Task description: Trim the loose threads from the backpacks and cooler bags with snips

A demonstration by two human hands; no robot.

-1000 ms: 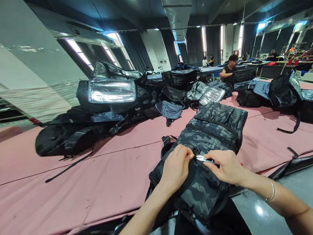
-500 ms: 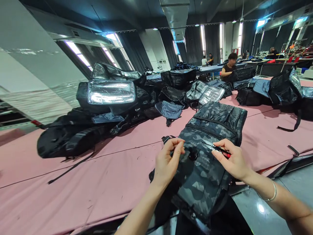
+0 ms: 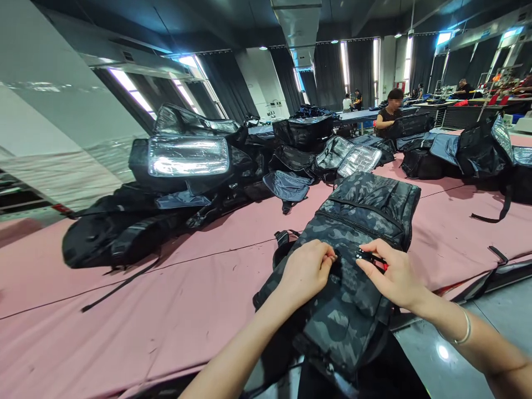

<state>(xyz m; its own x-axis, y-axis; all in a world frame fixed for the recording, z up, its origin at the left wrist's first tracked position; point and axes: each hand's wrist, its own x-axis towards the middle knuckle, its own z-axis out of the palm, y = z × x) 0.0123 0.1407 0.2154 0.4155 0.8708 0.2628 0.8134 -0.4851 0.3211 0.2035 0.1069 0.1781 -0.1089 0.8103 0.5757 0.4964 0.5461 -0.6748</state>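
Black-grey camouflage bag, contents hidden, lies under left hand, grip pressed together, and right hand, pinching snips.

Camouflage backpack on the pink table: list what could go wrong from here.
1. The small dark tool in the right hand is over the camouflage backpack; a slip might mark the fabric.
2. The left hand has its fingertips near the tool and could get poked.
3. The backpack's near end reaches past the edge of the pink table, so it might slide if pulled.
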